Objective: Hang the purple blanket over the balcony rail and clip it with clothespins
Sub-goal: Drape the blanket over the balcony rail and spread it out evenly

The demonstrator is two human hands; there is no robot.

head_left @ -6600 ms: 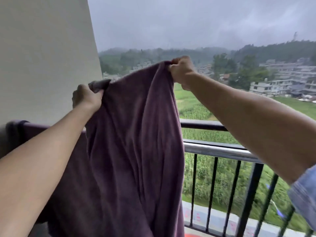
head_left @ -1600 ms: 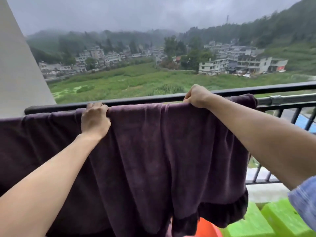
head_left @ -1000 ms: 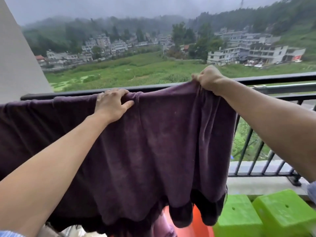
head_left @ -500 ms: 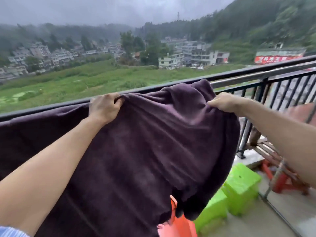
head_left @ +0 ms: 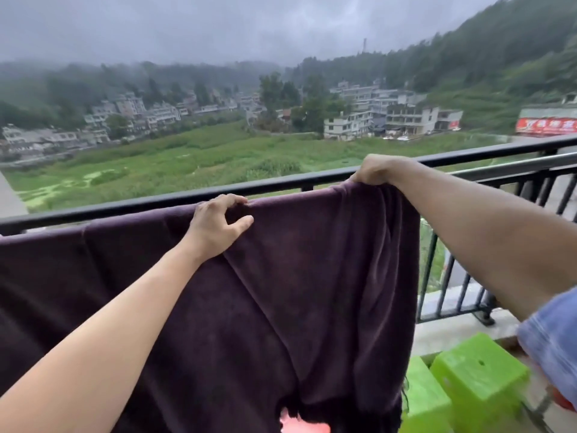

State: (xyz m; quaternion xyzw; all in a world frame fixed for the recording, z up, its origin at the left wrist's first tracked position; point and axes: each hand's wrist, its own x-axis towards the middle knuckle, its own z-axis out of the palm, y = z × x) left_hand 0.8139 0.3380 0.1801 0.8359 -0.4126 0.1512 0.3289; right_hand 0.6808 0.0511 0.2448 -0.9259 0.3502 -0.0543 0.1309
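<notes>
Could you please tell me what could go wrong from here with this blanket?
No clothespin shows on the dark purple plush blanket, so only the left hand and right hand secure it; letting go might let it slide off the black metal balcony rail. Its right end looks bunched, so it may hang unevenly.

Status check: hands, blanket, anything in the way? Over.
Left hand grips purple blanket at top edge, on balcony rail. Right hand grips its right corner. Blanket draped, no clothespins in view. Green stools on floor at right.
</notes>
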